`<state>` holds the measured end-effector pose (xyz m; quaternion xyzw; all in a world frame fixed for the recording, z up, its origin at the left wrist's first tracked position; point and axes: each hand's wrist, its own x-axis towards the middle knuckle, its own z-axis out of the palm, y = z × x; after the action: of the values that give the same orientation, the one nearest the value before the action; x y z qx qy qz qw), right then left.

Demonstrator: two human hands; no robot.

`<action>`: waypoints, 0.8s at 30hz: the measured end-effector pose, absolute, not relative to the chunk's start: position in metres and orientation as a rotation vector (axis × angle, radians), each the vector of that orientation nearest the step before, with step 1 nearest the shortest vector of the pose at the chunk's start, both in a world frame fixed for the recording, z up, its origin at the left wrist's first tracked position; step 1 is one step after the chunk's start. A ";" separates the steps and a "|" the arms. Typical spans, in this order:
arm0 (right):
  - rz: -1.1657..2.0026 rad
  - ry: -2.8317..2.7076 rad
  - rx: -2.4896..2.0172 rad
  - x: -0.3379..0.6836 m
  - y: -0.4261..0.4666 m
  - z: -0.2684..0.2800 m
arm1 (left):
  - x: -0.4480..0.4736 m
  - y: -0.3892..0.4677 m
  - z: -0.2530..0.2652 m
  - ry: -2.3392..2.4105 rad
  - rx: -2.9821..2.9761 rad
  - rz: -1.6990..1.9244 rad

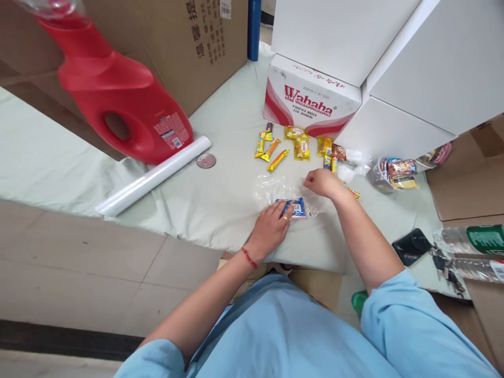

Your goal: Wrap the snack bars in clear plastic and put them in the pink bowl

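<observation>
In the head view, we see the left hand [271, 228] resting over a blue snack packet [299, 208], fingers extended rather than clenched. The packet lies near the table's front edge amid clear plastic film [268, 190]; we cannot tell whether it is inside or on top. The right hand [323, 184] has curled fingers over the film's far side; whether they pinch it, we cannot tell. We judge the work partway: packet and film are together, but the film spreads loose, and yellow-wrapped snack bars [278, 160] lie outside it.
</observation>
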<state>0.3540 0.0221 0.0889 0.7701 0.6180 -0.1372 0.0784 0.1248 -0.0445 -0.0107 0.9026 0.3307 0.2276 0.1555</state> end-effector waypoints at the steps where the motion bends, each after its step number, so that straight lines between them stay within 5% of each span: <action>1: -0.474 1.865 2.247 0.360 0.020 0.090 | 0.125 -0.045 -0.011 0.947 2.587 0.656; 8: -0.382 1.445 2.185 0.411 -0.026 0.091 | 0.125 -0.045 -0.010 0.944 2.619 0.693; 14: -0.203 1.787 2.399 0.380 0.002 0.085 | 0.125 -0.044 -0.009 0.919 2.643 0.663; 17: -0.278 2.120 2.237 0.348 0.029 0.071 | 0.125 -0.045 -0.009 0.926 2.677 0.661; 24: -0.629 1.963 2.191 0.333 0.055 0.065 | 0.125 -0.046 -0.012 0.931 2.718 0.677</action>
<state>0.3325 0.0551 0.0650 0.7268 0.6510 -0.2086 0.0667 0.1252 -0.0460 -0.0116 0.9167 0.3139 0.2284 0.0949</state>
